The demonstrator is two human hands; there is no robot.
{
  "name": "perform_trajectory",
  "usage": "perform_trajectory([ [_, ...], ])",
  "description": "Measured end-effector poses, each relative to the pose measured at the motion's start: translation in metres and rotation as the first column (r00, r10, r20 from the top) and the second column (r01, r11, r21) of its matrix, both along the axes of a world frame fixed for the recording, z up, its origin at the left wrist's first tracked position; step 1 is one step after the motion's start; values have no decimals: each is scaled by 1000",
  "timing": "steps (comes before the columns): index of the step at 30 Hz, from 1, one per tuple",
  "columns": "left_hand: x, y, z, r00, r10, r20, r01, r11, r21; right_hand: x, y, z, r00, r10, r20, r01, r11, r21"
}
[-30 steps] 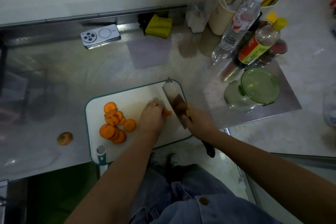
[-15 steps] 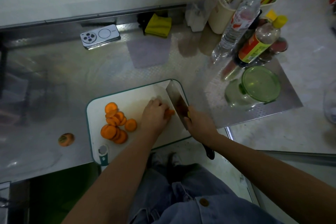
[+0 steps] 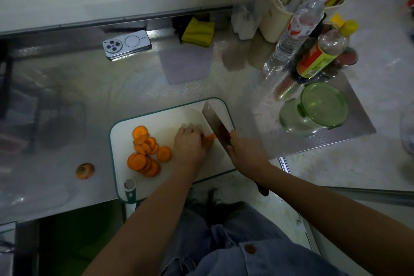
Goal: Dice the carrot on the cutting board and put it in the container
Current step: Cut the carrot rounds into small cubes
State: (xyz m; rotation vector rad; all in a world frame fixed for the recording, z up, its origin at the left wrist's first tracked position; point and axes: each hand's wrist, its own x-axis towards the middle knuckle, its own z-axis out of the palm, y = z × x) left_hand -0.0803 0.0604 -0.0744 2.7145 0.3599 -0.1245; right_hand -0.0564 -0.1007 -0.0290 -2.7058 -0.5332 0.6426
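Note:
A white cutting board (image 3: 170, 116) with a green rim lies on the steel counter. Several orange carrot rounds (image 3: 145, 150) are piled on its left half. My left hand (image 3: 190, 143) holds down a small carrot piece (image 3: 210, 137), whose tip shows at my fingertips. My right hand (image 3: 244, 150) grips the handle of a cleaver (image 3: 216, 122), whose blade stands against the carrot piece. A glass container with a green lid (image 3: 322, 105) sits to the right of the board.
A cut carrot end (image 3: 84, 171) lies on the counter left of the board. A phone (image 3: 126, 44), a yellow cloth (image 3: 197, 32), a water bottle (image 3: 295, 31) and a sauce bottle (image 3: 322, 51) stand at the back and right. The counter edge runs just below the board.
The cleaver has shifted a little along the board beside the carrot piece. My left hand stays on the carrot. The pile of rounds has not moved.

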Motion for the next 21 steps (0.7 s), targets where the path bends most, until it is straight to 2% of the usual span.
perform_trajectory([
  [11,7,-6,0,998,-36,-46,34,998,-45,0,13,-13,999,43,-6,-43,989,-139],
  [21,9,-6,2,994,-26,-109,19,998,-64,15,18,-6,1000,3,-3,-3,1000,11],
])
